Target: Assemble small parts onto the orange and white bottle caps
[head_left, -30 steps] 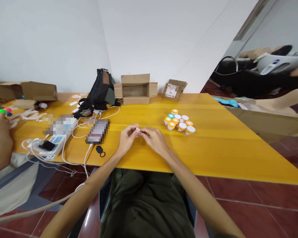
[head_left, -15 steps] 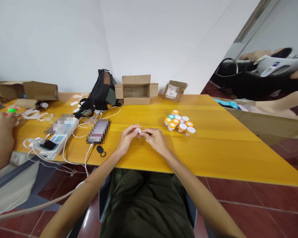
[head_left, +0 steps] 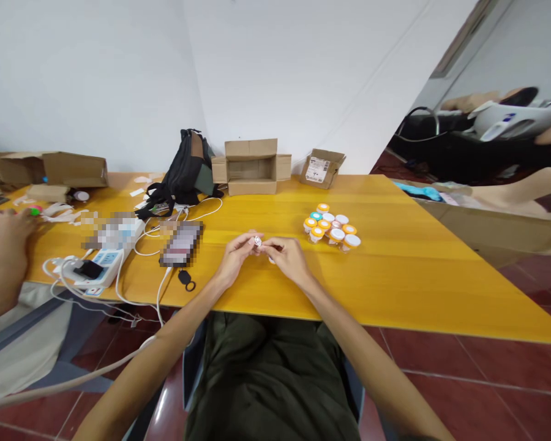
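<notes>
- Fingers (head_left: 247, 242) of left hand (head_left: 233, 258) pinched nearly closed around small white piece (head_left: 258, 241), thumb and forefinger tips on it
- right hand (head_left: 288, 258) fingers curled in, tips meeting the same white piece from the other side; both hands touching at the fingertips
- small white piece held just above yellow table (head_left: 395, 269), near the front-middle of it, too small to tell what it is
- another tiny pale bit peeks out under the right hand, unclear
- cluster of little jars (head_left: 333, 226) with orange, white and teal lids stands near, to the right and behind the hands, not touched
- phone (head_left: 182, 243) lies flat left of the hands, cable running from it; small black ring tag (head_left: 186, 280) just in front of it
- white power strip (head_left: 101, 267) with plugs and white cables further left, near table edge
- black backpack (head_left: 187, 173) slumped at the back, open cardboard box (head_left: 251, 166) beside it, smaller labelled box (head_left: 322, 167) tilted to its right
- flattened-looking cardboard box (head_left: 57, 168) at far back left
- another person's hand (head_left: 10, 236) at far left edge, resting by small coloured bits, well apart from the wearer's hands
</notes>
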Available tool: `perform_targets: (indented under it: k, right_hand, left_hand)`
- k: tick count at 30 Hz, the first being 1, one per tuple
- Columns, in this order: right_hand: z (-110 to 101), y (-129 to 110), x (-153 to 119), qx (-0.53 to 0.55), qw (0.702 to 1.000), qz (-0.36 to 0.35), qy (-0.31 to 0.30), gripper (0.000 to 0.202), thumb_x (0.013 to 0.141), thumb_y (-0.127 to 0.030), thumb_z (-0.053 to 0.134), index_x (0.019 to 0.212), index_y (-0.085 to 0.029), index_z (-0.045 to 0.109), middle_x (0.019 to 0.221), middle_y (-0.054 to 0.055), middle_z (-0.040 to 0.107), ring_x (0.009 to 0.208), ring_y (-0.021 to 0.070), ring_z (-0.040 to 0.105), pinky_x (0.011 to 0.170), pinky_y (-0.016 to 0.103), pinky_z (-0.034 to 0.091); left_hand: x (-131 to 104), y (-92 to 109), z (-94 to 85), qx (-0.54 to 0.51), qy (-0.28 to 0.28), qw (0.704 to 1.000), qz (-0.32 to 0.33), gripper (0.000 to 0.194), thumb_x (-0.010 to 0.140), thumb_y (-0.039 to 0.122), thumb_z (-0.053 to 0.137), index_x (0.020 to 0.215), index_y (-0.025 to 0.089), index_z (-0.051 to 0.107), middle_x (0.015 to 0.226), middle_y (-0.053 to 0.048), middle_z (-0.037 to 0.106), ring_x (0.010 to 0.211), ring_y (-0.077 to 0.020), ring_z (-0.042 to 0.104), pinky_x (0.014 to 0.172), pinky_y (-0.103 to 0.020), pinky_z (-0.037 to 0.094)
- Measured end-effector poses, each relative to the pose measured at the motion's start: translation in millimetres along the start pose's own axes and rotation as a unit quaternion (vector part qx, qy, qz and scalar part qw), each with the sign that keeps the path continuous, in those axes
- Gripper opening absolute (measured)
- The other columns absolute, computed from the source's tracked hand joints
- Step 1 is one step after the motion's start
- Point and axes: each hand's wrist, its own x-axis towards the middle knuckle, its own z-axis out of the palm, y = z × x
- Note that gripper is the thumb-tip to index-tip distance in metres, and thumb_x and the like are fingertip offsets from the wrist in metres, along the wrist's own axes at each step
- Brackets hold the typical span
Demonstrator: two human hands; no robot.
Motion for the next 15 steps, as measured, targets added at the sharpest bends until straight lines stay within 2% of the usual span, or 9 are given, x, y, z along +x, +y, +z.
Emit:
perform_targets:
  k: [7,12,15]
  right_hand:
    - [1.8,2.7,1.4,0.029,0.999,0.019,-0.004,0.018,0.081,-0.036,0.066,0.074,-0.022,0.075,0.071,0.002,0.074,0.063,0.017,0.065,0.061,0.028,0.049]
    - [2.0,-0.3,1.0,0.051,0.998,0.017,0.012,0.016,0.076,-0.037,0.073,0.085,-0.023,0.075,0.08,0.003,0.077,0.07,0.0186,0.069,0.069,0.031,0.055]
    - [1.9,-2.3,1.9,0.066,0.998,0.014,0.004,0.016,0.079,-0.038,0.07,0.085,-0.023,0.075,0.082,0.003,0.077,0.074,0.0189,0.07,0.073,0.032,0.056]
  left_hand:
    - [0.5,-1.9,1.1,0.095,0.019,0.994,0.056,0.034,0.075,0.049,0.077,0.092,0.02,0.077,0.087,-0.004,0.073,0.071,-0.0156,0.063,0.071,-0.03,0.055]
    - [1.0,-3.3,1.5,0.122,0.028,0.99,0.069,0.036,0.074,0.052,0.076,0.091,0.02,0.075,0.101,-0.007,0.074,0.085,-0.0198,0.067,0.069,-0.029,0.055]
    - [0.9,-4.4,1.4,0.123,0.03,0.989,0.073,0.037,0.074,0.051,0.076,0.094,0.02,0.073,0.095,-0.006,0.073,0.084,-0.0187,0.067,0.068,-0.028,0.055]
